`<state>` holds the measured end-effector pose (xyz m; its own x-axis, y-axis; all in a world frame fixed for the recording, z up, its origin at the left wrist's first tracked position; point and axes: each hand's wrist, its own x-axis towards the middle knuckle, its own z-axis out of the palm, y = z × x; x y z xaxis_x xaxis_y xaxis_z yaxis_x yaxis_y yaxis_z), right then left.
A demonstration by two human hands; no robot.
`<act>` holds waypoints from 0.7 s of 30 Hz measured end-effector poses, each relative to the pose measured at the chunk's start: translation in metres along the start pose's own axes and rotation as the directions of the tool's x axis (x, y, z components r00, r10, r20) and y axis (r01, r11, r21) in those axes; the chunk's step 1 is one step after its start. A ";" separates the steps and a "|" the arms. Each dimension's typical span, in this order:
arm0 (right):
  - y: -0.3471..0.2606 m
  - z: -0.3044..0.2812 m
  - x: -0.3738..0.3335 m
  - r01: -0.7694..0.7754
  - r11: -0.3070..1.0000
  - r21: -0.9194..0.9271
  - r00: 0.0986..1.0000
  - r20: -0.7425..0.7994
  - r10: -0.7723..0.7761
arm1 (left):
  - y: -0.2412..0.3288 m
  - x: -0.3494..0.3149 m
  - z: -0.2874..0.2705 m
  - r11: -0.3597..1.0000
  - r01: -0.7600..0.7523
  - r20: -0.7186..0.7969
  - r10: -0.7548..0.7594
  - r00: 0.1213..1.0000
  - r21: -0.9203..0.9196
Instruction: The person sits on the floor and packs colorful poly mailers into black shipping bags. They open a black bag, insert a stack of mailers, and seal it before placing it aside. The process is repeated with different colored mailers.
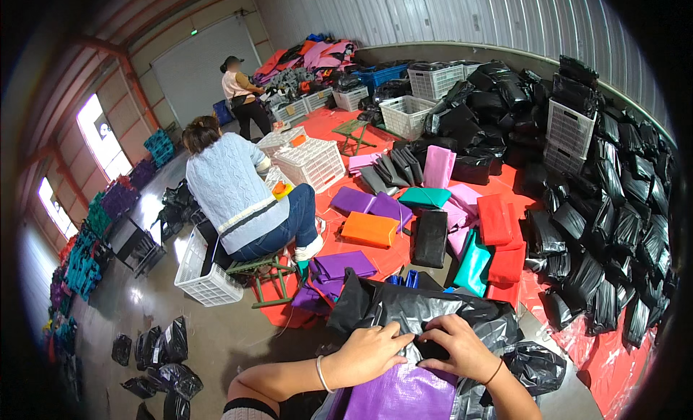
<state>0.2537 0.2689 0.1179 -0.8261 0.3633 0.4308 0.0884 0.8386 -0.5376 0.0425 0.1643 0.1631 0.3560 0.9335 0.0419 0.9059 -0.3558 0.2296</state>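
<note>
Head view. Find the large, glossy black plastic bag [469, 313] directly in front of the body, touching the smooth, shiny purple folded plastic sheet [401, 398] below. At the bag's near edge, note the left hand [367, 355], fingers bent and held close together, and the right hand [460, 348], fingers curled, thumb set apart below. Cannot tell for certain about a pinch on the film, with fingertips partly lost in dark folds. Judge the bag as light, limp, slippery and prone to tearing; judge the purple sheet as slightly stiffer, smooth, not fragile. Grip the bag by its edge with flat finger pads; grip the sheet by its folded sides. Beyond, see a flat orange folded packet [368, 229] and, farther left, a seated co-worker [227, 182] beside a white slatted plastic crate [215, 288].
</note>
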 end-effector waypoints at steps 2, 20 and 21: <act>0.003 0.003 0.000 0.028 1.000 -0.001 1.000 0.004 -0.028 | 0.003 0.001 -0.001 1.000 0.018 0.004 -0.018 1.000 0.008; 0.006 0.012 0.005 0.056 0.998 -0.036 0.993 -0.104 -0.059 | 0.000 0.006 0.003 0.991 -0.079 -0.160 0.095 0.982 0.108; 0.006 0.011 0.004 0.065 0.998 -0.024 0.994 -0.091 -0.067 | 0.000 0.005 0.003 0.990 -0.084 -0.153 0.102 0.983 0.116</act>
<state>0.2448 0.2709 0.1083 -0.7762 0.3417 0.5299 0.0481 0.8701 -0.4905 0.0449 0.1687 0.1606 0.4071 0.8881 0.2133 0.8931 -0.4360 0.1108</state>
